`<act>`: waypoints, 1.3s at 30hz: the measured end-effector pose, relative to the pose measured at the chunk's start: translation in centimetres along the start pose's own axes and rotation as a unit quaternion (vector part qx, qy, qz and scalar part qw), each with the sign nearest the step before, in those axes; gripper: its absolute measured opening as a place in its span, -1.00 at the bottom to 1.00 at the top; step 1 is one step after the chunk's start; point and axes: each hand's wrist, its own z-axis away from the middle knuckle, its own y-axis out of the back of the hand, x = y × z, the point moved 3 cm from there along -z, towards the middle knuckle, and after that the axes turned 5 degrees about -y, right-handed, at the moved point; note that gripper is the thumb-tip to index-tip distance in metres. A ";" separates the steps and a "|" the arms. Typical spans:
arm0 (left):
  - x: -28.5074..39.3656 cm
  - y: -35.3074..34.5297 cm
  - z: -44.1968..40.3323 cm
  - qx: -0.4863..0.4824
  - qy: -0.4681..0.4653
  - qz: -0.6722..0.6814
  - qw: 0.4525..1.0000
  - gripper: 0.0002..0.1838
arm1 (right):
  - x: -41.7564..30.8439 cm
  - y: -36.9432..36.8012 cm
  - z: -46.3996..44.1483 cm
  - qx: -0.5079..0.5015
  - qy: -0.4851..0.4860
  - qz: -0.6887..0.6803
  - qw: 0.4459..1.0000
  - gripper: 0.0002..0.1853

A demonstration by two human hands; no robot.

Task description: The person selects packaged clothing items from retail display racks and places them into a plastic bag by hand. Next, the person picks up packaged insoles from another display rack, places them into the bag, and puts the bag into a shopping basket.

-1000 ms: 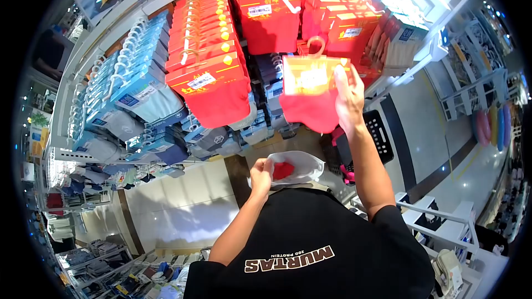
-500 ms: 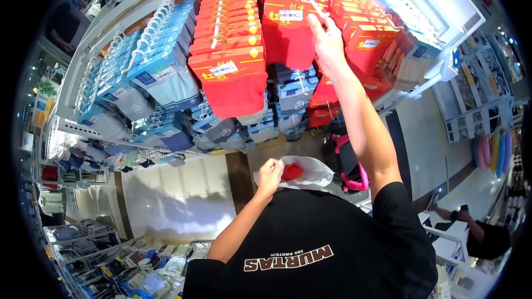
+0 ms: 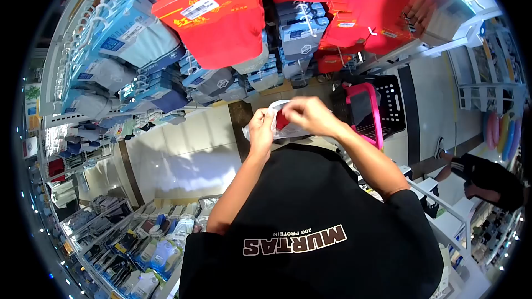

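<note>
My left hand [image 3: 261, 127] is closed on the rim of a white plastic bag [image 3: 295, 132] in front of my chest. Inside the bag's mouth shows a red item [image 3: 281, 120], partly hidden, its kind unclear. Over the opening is my right hand [image 3: 311, 115], with fingers curled in close to the red item. Whatever those fingers pinch is hidden. Beyond my hands hang red packs of socks or underwear [image 3: 213, 19] on card hangers with white price labels.
Blue-carded sock packs [image 3: 133, 39] hang on hooks at left, more on lower rows. A black basket with a pink handle [image 3: 377, 116] stands on the floor at right. Packaged goods [image 3: 149, 249] fill a low rack at lower left. Another person [image 3: 482, 180] is at far right.
My right hand has come down from the hanging red packs to the bag's mouth. The view has tilted lower, bringing more of the basket into sight. My left hand still holds the bag.
</note>
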 end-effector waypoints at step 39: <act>-1.2 -0.5 -0.3 -0.035 -0.021 -0.023 0.999 -0.79 | 2.8 0.5 4.3 0.006 -0.094 0.097 0.991 -0.72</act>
